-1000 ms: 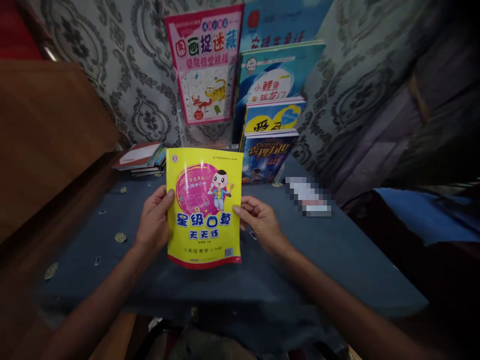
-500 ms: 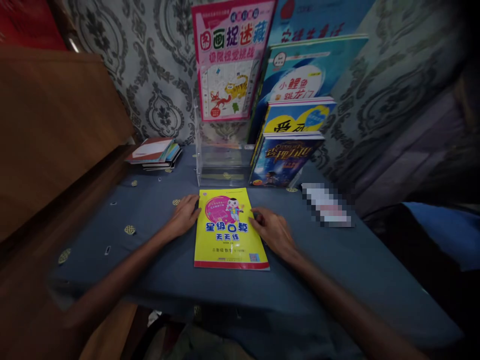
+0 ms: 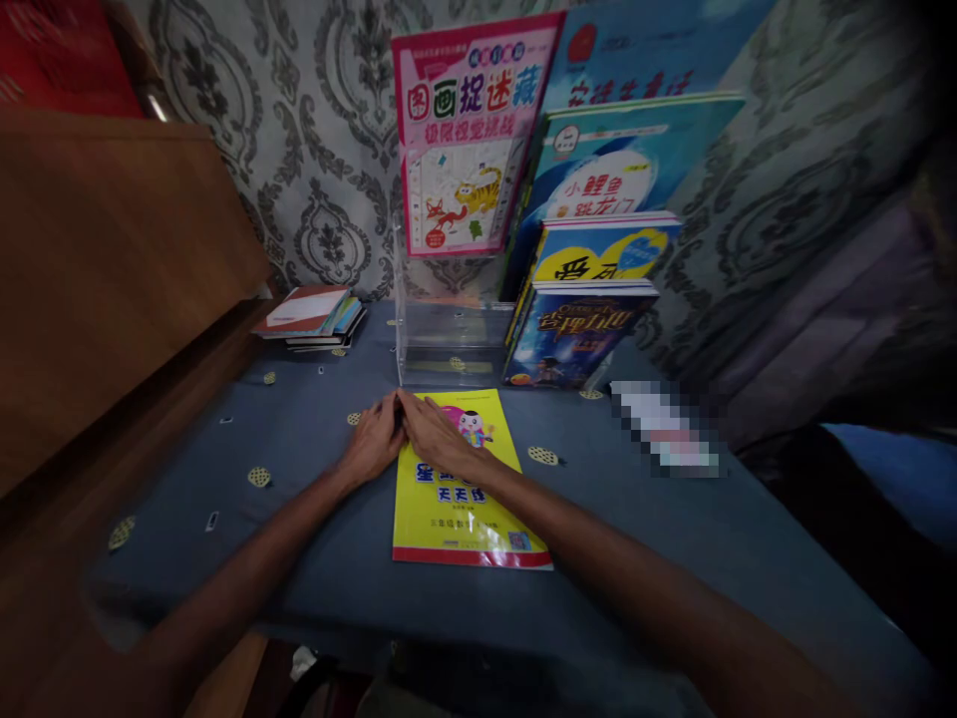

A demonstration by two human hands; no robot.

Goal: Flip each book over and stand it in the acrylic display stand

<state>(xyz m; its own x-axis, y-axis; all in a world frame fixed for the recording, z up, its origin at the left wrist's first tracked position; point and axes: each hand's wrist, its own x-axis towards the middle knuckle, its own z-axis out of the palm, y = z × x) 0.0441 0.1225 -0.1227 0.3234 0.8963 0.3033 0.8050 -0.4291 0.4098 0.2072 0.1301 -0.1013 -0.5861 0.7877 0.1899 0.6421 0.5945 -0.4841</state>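
The yellow workbook (image 3: pixel 468 499) lay flat on the blue tablecloth (image 3: pixel 299 519), just before the clear stand (image 3: pixel 449 344). Left hand (image 3: pixel 376 444) and right hand (image 3: pixel 434 434) rested open-palmed at its upper-left corner, grasping nothing.

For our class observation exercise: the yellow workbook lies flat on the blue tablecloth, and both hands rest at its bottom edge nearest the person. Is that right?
Not quite. The yellow workbook does lie flat on the blue tablecloth, but the left hand and right hand rest at its top left corner, the far end, not its bottom edge. The head view shows this.
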